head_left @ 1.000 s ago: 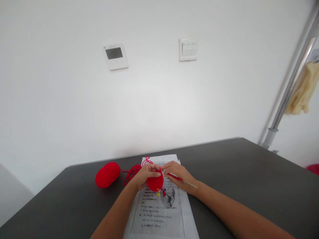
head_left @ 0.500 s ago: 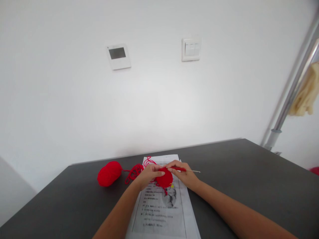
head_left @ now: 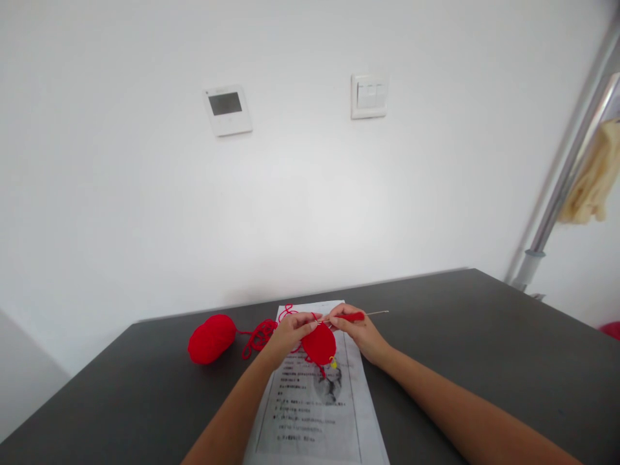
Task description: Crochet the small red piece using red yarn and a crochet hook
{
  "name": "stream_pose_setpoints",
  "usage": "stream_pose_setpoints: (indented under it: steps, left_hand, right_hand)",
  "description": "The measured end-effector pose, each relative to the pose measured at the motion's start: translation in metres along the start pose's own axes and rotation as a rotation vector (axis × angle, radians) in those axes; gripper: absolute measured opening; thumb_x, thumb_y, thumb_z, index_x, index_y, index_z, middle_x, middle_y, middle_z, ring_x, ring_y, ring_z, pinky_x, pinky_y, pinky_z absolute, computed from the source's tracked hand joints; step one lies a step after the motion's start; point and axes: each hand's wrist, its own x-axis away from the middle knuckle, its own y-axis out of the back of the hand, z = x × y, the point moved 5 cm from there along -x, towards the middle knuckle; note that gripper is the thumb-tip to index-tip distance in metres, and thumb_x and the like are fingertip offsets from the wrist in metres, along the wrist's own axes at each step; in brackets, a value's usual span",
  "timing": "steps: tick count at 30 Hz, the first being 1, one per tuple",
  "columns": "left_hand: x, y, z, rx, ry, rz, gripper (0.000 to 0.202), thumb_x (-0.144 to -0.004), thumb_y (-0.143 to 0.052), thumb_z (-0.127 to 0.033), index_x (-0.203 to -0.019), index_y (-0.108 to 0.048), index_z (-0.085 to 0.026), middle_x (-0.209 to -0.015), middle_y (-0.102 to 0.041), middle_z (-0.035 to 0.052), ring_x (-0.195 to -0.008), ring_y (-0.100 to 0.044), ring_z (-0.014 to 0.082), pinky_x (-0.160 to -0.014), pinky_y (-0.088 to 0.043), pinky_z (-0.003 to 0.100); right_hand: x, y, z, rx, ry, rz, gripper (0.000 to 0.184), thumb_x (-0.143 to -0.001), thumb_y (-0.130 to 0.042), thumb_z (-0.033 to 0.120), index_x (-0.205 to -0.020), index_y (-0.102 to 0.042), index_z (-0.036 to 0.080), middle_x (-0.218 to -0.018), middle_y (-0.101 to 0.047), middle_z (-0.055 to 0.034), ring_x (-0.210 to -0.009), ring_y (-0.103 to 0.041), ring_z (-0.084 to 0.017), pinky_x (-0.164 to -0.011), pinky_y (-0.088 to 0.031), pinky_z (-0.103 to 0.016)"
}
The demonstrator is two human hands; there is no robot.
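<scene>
Left hand [head_left: 289, 334] pinches a round red yarn disc [head_left: 320, 345]; right hand [head_left: 362, 333] grips a slim, red-handled hook [head_left: 352, 317].

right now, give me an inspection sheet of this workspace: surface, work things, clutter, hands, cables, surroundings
surface: dark table, printed sheet lying under the hands
work things: round red piece with a yellow marker at its lower edge; red-handled hook at its top edge; red ball at left
clutter: loose yarn in loops between ball and left hand
hands: left hand pinches the piece; right hand holds the hook
cables: nothing seen
surroundings: white wall with panel and switch; metal pole and pale yellow cloth at right
</scene>
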Motion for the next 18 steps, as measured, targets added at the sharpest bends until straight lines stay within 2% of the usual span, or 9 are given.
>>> stream_pose_setpoints:
  steps: [4, 9, 14, 18]
  left_hand:
    - [-0.002, -0.003, 0.005, 0.128, 0.026, -0.034, 0.045, -0.054, -0.077, -0.028, -0.095, -0.068, -0.013, -0.080, -0.069, 0.0053, -0.070, -0.059, 0.0155, -0.069, -0.042, 0.026]
    - [-0.004, -0.001, 0.011, 0.186, 0.029, -0.114, 0.043, -0.053, -0.077, -0.024, -0.093, -0.067, -0.012, -0.072, -0.065, 0.0027, -0.063, -0.056, 0.0126, -0.063, -0.040, 0.025]
    - [-0.005, 0.001, 0.012, 0.184, 0.026, -0.152, 0.039, -0.054, -0.075, -0.021, -0.091, -0.068, -0.012, -0.068, -0.062, 0.0007, -0.060, -0.054, 0.0110, -0.061, -0.039, 0.023]
    - [-0.005, 0.003, 0.011, 0.175, 0.039, -0.164, 0.037, -0.053, -0.074, -0.020, -0.090, -0.068, -0.012, -0.069, -0.063, 0.0015, -0.060, -0.055, 0.0114, -0.060, -0.038, 0.023]
  right_hand:
    - [0.000, 0.000, 0.003, 0.032, 0.018, -0.015, 0.017, -0.073, -0.068, 0.033, -0.077, -0.067, 0.017, -0.076, -0.068, -0.0030, -0.077, -0.061, -0.017, -0.073, -0.048, -0.030]
    - [0.000, 0.003, 0.008, 0.104, 0.045, -0.064, 0.016, -0.071, -0.070, 0.033, -0.075, -0.068, 0.018, -0.073, -0.067, -0.0020, -0.071, -0.060, -0.016, -0.070, -0.048, -0.029]
    - [-0.001, 0.004, 0.005, 0.060, 0.014, -0.050, 0.019, -0.073, -0.069, 0.035, -0.076, -0.067, 0.017, -0.075, -0.067, -0.0021, -0.071, -0.061, -0.014, -0.071, -0.048, -0.028]
    - [-0.002, 0.005, 0.000, -0.038, -0.043, -0.020, 0.023, -0.073, -0.068, 0.038, -0.078, -0.064, 0.015, -0.076, -0.068, -0.0037, -0.074, -0.064, -0.016, -0.075, -0.051, -0.032]
